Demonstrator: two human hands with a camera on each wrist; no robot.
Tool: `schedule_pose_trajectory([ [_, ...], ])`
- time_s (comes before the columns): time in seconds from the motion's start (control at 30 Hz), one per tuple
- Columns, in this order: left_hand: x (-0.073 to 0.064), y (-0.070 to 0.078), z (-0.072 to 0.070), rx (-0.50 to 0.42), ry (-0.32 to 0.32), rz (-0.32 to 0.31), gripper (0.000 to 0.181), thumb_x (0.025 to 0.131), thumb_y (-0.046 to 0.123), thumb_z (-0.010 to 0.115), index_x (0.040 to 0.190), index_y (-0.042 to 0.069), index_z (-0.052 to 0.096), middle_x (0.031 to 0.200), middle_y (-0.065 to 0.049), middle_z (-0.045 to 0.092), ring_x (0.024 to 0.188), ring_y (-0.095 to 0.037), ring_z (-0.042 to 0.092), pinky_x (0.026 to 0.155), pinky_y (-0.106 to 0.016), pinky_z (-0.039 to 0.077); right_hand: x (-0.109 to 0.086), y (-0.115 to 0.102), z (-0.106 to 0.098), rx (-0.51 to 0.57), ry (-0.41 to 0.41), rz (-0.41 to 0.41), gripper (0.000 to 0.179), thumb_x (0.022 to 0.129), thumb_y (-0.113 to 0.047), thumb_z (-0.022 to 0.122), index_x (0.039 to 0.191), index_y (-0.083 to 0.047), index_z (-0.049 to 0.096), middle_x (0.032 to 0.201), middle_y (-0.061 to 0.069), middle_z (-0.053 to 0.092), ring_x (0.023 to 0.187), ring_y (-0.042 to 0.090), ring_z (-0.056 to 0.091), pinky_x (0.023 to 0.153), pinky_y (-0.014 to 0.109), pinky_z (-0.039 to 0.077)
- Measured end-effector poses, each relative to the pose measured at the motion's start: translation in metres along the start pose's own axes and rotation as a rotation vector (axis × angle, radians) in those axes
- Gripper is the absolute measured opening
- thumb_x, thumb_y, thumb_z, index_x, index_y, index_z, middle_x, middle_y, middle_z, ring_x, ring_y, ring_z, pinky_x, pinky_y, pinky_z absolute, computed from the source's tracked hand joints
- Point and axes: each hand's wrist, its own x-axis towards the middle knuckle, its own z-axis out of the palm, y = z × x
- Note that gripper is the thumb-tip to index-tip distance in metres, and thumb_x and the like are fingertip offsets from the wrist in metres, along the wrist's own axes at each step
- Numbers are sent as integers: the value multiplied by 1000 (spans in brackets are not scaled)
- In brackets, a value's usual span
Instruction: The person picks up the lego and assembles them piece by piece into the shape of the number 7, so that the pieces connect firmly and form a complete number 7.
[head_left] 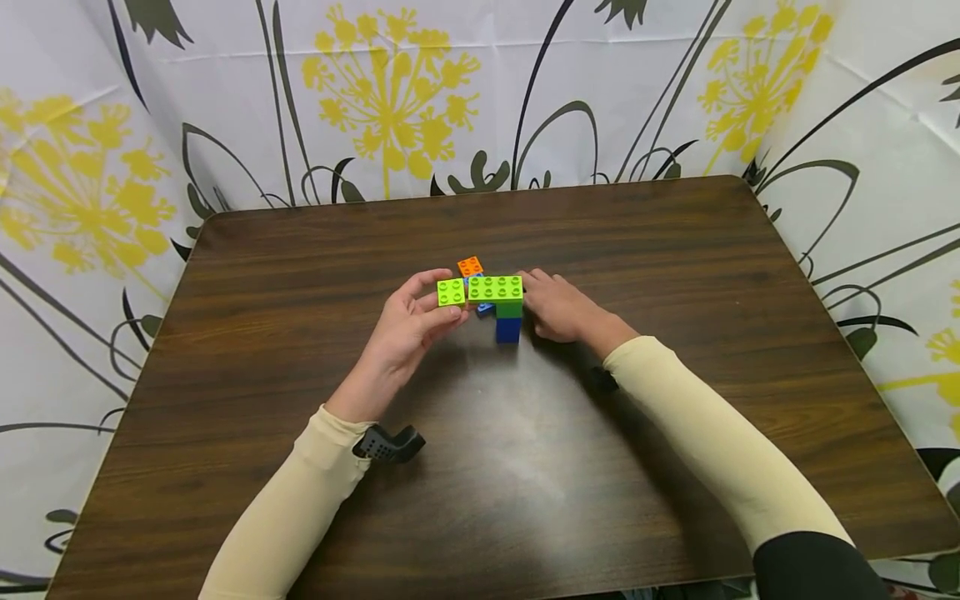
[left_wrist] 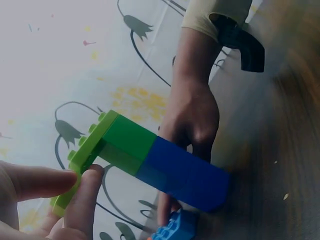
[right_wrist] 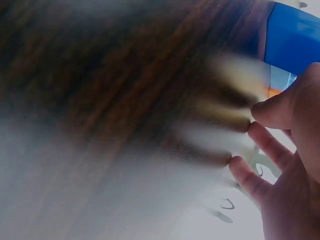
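- So, L hand (head_left: pixel 397 333) pinches the sm. lime block (head_left: pixel 451 292) btw thumb & fingers, near frame ctr.
- Long lime block (head_left: pixel 495 288) is just right of it, up on green block (head_left: pixel 509 309) & blue block (head_left: pixel 508 330); can't tell if lime ones touch.
- R hand (head_left: pixel 558 306), right of ctr., has fingers spread, tips on the table (head_left: pixel 300 292).
- Orange block (head_left: pixel 470 266) just above ctr.
- Flowery cloth (head_left: pixel 502 100) across frame top.

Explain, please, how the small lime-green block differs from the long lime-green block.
The small block looks square from above, while the long block is rectangular. The small block shows four studs; the long block shows eight. The left hand holds the small block, whereas the long block sits on a darker green block. Both are lime green, with studs facing up.
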Motion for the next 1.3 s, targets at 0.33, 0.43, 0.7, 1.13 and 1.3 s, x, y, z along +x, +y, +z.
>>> schedule_pose_trajectory([
  [0.33,5,9,-1,-10,-82,-74,49,95,-9,45,142,-4,36,133,-25,51,100,-28,69,87,-36,53,-12,8,-1,165,126,70,33,93,-6,53,125,-12,58,112,5,58,96,22,52,80,42,48],
  [0.43,6,10,-2,10,-93,-69,45,96,-5,42,141,-3,39,135,-24,49,102,-29,68,88,-37,53,-16,10,-2,175,125,139,32,95,-26,60,126,-16,58,115,2,60,96,20,54,84,41,50],
  [0.7,7,13,-6,-3,-128,-72,41,106,19,43,141,-2,44,138,-26,48,107,-32,66,89,-40,52,-23,11,2,119,172,219,39,86,-48,71,109,-18,61,102,1,65,81,18,56,71,36,52],
  [1.13,10,15,-4,2,-142,-89,45,107,23,41,142,-5,43,140,-25,46,113,-37,62,89,-40,52,-28,0,-41,436,597,247,32,93,-22,69,121,-10,57,116,10,65,90,21,65,78,40,57],
  [1.3,10,17,-6,2,-148,-91,47,107,25,41,143,-5,42,140,-26,46,110,-35,64,91,-41,51,-24,-23,-64,457,593,137,38,95,-21,67,129,-11,54,118,8,64,95,17,61,77,34,56],
])
